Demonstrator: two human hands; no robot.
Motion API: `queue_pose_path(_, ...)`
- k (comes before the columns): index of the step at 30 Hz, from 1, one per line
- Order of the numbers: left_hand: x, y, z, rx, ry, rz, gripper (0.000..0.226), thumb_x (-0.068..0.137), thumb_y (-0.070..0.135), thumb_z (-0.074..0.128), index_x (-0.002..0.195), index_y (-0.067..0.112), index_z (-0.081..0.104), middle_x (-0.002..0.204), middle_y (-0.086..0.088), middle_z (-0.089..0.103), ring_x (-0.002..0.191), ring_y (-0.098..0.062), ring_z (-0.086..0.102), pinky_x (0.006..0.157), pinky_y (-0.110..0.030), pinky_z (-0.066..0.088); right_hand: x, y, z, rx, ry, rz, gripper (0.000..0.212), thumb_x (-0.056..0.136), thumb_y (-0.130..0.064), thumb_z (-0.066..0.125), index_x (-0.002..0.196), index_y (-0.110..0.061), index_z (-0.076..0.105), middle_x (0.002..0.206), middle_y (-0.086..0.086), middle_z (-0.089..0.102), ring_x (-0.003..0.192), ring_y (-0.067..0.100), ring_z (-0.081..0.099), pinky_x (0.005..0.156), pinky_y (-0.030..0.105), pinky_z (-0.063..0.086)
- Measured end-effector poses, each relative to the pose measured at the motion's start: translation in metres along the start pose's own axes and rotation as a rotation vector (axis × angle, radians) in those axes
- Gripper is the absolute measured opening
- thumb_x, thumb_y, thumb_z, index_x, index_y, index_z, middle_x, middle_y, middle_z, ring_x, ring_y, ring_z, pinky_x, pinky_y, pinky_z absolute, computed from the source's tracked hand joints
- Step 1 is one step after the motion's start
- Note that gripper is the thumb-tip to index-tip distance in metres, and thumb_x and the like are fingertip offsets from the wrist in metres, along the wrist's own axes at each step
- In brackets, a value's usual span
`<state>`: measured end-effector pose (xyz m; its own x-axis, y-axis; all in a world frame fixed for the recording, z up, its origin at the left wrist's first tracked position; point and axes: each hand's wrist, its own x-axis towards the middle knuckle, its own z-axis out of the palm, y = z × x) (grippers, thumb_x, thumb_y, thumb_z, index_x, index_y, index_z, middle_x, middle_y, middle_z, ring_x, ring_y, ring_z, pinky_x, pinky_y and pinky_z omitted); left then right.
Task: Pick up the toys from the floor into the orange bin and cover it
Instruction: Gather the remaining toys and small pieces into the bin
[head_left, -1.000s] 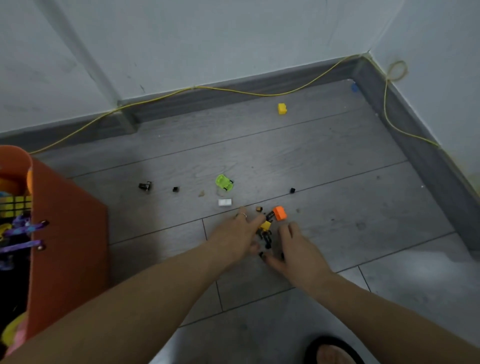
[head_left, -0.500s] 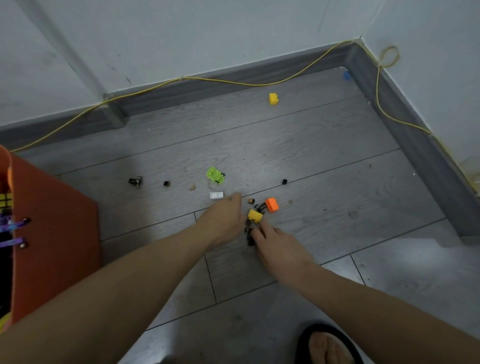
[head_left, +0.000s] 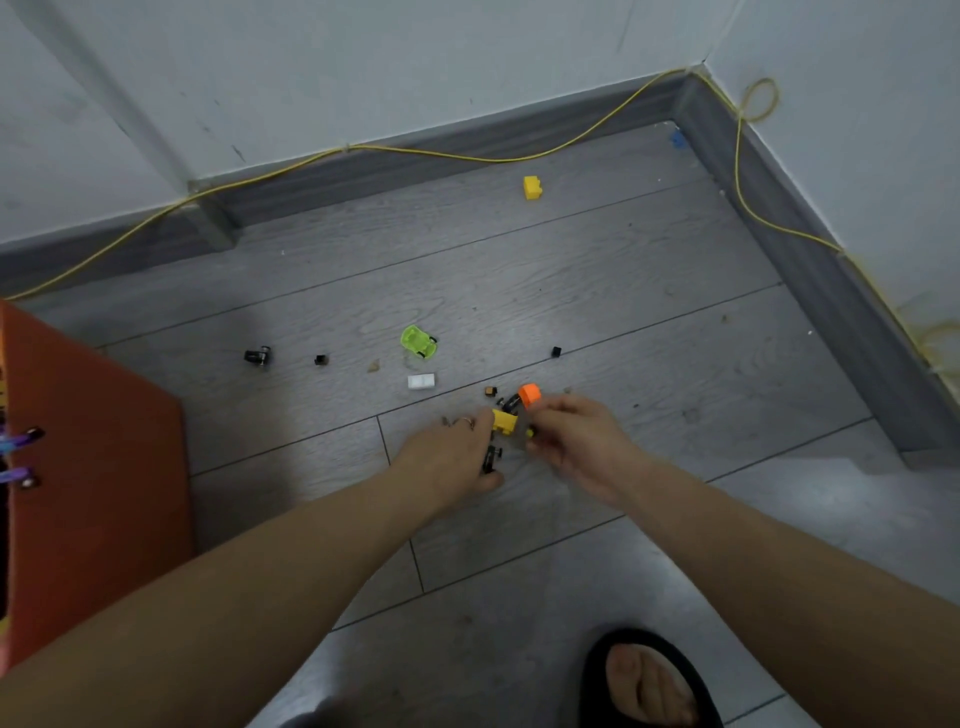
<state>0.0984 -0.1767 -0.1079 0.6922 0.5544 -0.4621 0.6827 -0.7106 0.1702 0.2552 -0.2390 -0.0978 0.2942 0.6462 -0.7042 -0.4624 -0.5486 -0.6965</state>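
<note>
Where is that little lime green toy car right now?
The lime green toy car sits on the grey floor mid-frame, just beyond the small white block and left of both hands, untouched.

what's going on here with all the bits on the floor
A person is crouched over a floor, gathering small toy pieces with both hands. The left hand and right hand are closing in on a cluster: a yellow piece, an orange piece and small black parts. A green toy car, a white block and a yellow brick still lie loose. The orange bin stands uncovered at the left.
</note>
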Motion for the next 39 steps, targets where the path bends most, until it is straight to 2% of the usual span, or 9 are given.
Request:
queue_pose_path(4, 0.001, 0.008, 0.005, 0.114, 0.063, 0.056, 0.051, 0.100, 0.042, 0.042, 0.138, 0.011, 0.030, 0.122, -0.013, 0.055, 0.094, -0.032, 0.061, 0.060, -0.035, 0.042, -0.008, -0.031, -0.008, 0.295, -0.241, 0.232, 0.014, 0.095, -0.003, 0.054, 0.093, -0.001, 0.067, 0.087, 0.016, 0.064, 0.076, 0.021, 0.063, 0.059, 0.022, 0.058)
queue_pose_path(9, 0.000, 0.012, 0.016, 0.217, 0.074, 0.112, 0.043, 0.102, 0.018, 0.036, 0.144, 0.011, 0.025, 0.128, -0.020, 0.046, 0.080, -0.034, 0.064, 0.052, -0.036, 0.040, -0.003, -0.051, -0.003, 0.290, -0.330, 0.263, 0.026, 0.094, -0.023, 0.054, 0.084, -0.002, 0.065, 0.082, 0.013, 0.066, 0.070, 0.022, 0.066, 0.061, 0.027, 0.058)
queue_pose_path(13, 0.003, 0.009, 0.020, 0.261, 0.066, 0.133, 0.049, 0.103, 0.024, 0.035, 0.149, 0.015, 0.018, 0.135, -0.023, 0.042, 0.077, -0.035, 0.064, 0.049, -0.036, 0.041, 0.006, -0.064, 0.006, 0.221, -0.350, 0.229, 0.027, 0.094, -0.031, 0.059, 0.073, -0.014, 0.054, 0.074, 0.004, 0.057, 0.064, 0.014, 0.056, 0.054, 0.023, 0.050)
queue_pose_path(16, 0.002, 0.012, 0.014, 0.264, 0.042, 0.123, 0.046, 0.104, 0.032, 0.033, 0.145, 0.015, 0.020, 0.134, -0.021, 0.041, 0.081, -0.035, 0.064, 0.054, -0.037, 0.047, 0.013, -0.065, 0.007, 0.142, -0.294, 0.205, 0.033, 0.097, -0.032, 0.056, 0.068, -0.018, 0.047, 0.063, 0.000, 0.049, 0.056, 0.012, 0.047, 0.048, 0.022, 0.041)
queue_pose_path(21, 0.000, 0.011, 0.008, 0.249, 0.022, 0.152, 0.048, 0.100, 0.009, 0.038, 0.144, 0.011, 0.019, 0.134, -0.024, 0.038, 0.085, -0.035, 0.063, 0.056, -0.039, 0.047, 0.022, -0.050, 0.008, -0.362, -0.003, 0.005, 0.031, 0.102, -0.027, 0.046, 0.074, -0.014, 0.050, 0.060, 0.003, 0.047, 0.049, 0.013, 0.043, 0.045, 0.024, 0.036)
queue_pose_path(25, 0.007, 0.001, 0.011, -0.013, 0.107, 0.027, 0.022, 0.102, 0.014, 0.041, 0.122, 0.006, 0.040, 0.113, -0.015, 0.055, 0.081, -0.028, 0.061, 0.065, -0.039, 0.053, 0.032, -0.043, 0.000, -0.314, 0.110, -0.044, 0.015, 0.101, -0.011, 0.045, 0.093, -0.008, 0.058, 0.061, 0.007, 0.048, 0.052, 0.017, 0.046, 0.043, 0.025, 0.036)
queue_pose_path(31, 0.011, -0.001, -0.018, -1.357, -0.171, -0.348, 0.007, 0.098, 0.008, 0.051, 0.102, 0.004, 0.055, 0.090, -0.014, 0.062, 0.075, -0.019, 0.072, 0.064, -0.027, 0.059, 0.036, -0.036, -0.003, -0.309, 0.170, -0.054, 0.031, 0.091, 0.012, 0.035, 0.105, -0.007, 0.054, 0.072, 0.008, 0.053, 0.055, 0.014, 0.047, 0.041, 0.021, 0.039)
queue_pose_path(35, 0.009, 0.000, -0.027, -1.480, -0.247, -0.454, 0.006, 0.095, 0.006, 0.049, 0.093, 0.008, 0.055, 0.086, -0.016, 0.060, 0.063, -0.018, 0.063, 0.056, -0.026, 0.053, 0.042, -0.029, -0.004, -0.400, 0.185, -0.048, 0.025, 0.089, 0.003, 0.041, 0.089, -0.016, 0.058, 0.085, 0.009, 0.058, 0.070, 0.018, 0.052, 0.054, 0.028, 0.040)
queue_pose_path(39, 0.009, 0.013, -0.025, -1.218, -0.227, -0.442, 0.009, 0.098, 0.011, 0.044, 0.101, 0.010, 0.053, 0.083, -0.009, 0.059, 0.059, -0.015, 0.052, 0.046, -0.022, 0.047, 0.040, -0.020, -0.009, -0.975, 0.124, -0.276, 0.033, 0.093, -0.031, 0.055, 0.126, -0.024, 0.052, 0.115, 0.007, 0.045, 0.087, 0.023, 0.054, 0.074, 0.030, 0.044)
